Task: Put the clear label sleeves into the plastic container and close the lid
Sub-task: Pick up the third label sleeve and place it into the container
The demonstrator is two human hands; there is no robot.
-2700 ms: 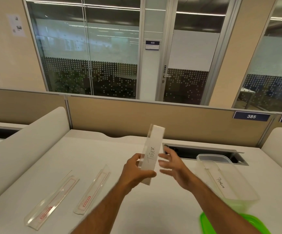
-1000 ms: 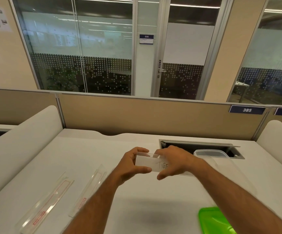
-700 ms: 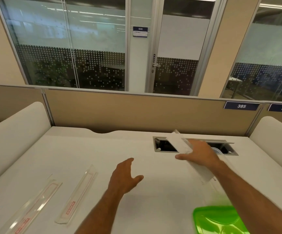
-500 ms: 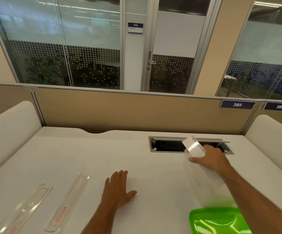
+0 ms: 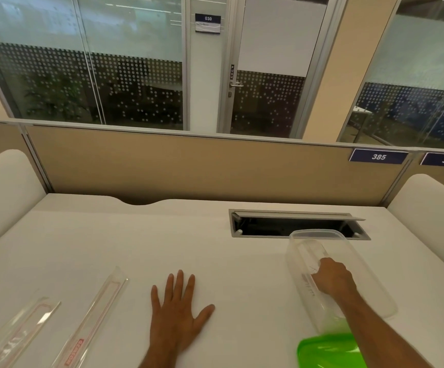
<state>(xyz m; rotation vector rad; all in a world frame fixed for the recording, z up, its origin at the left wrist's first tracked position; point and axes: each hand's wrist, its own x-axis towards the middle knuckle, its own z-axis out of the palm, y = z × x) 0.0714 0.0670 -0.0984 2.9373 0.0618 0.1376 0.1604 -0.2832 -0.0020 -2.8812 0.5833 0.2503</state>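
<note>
A clear plastic container (image 5: 318, 232) stands open on the right of the white desk. My right hand (image 5: 335, 278) reaches down inside it, fingers curled on a clear label sleeve (image 5: 310, 257) that lies along the container's bottom. Through the wall I can make out faint writing on a sleeve, though the count of sleeves in there is unclear. My left hand (image 5: 178, 312) rests flat on the desk, fingers spread, holding nothing. Two more clear label sleeves with red print lie at the front left, one (image 5: 101, 309) near my left hand and one (image 5: 21, 330) farther left. The green lid (image 5: 324, 351) lies in front of the container.
An open cable hatch (image 5: 282, 225) is cut into the desk just behind the container. A tan partition (image 5: 202, 168) closes the desk's far side, and white rounded dividers stand at the left and right edges.
My left hand let go of the sleeve and settled flat on the desk. My right hand carried the sleeve to the right and lowered it into the container.
</note>
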